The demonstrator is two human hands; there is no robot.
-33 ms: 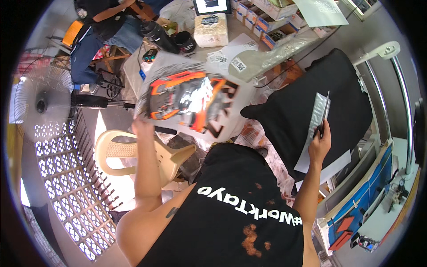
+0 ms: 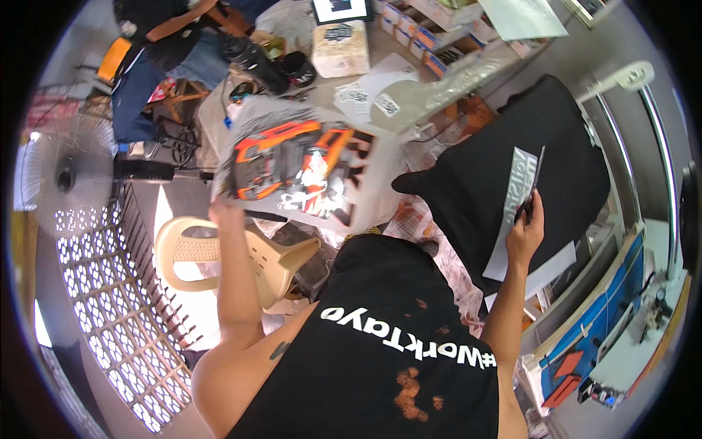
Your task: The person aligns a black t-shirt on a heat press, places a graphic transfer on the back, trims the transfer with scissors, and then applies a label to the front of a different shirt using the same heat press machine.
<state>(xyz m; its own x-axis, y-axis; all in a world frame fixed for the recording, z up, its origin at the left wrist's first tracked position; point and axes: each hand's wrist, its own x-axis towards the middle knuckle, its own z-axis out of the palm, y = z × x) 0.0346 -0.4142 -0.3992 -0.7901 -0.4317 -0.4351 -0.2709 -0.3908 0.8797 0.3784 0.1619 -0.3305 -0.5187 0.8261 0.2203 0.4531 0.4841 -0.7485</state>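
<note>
My left hand (image 2: 228, 214) is closed on the near left corner of a pale, clear-edged printed sheet (image 2: 292, 164) with an orange and black car picture. Light glares off the sheet, and motion blurs it slightly. Over on the right, my right hand (image 2: 525, 238) grips black-handled scissors (image 2: 525, 211), their blades pointing away from me. Beneath that hand lies a black garment (image 2: 567, 157), spread out on a raised surface. A narrow grey strip with pale lettering (image 2: 515, 183) shows beside the scissors; whether my fingers touch it, I cannot tell.
A beige plastic chair (image 2: 281, 267) and a fan (image 2: 69, 175) stand to the left. The far table bears a dark bottle (image 2: 256, 66), a black mug (image 2: 298, 69), papers (image 2: 355, 99) and small boxes (image 2: 431, 51). Another person's arm (image 2: 175, 23) is at the far left. Metal rails (image 2: 662, 175) rise at right.
The printed sheet has swung slightly left and tilted, shifting the glare on it. My right hand stays near the same place with the scissors; the strip's lettering shows more clearly.
</note>
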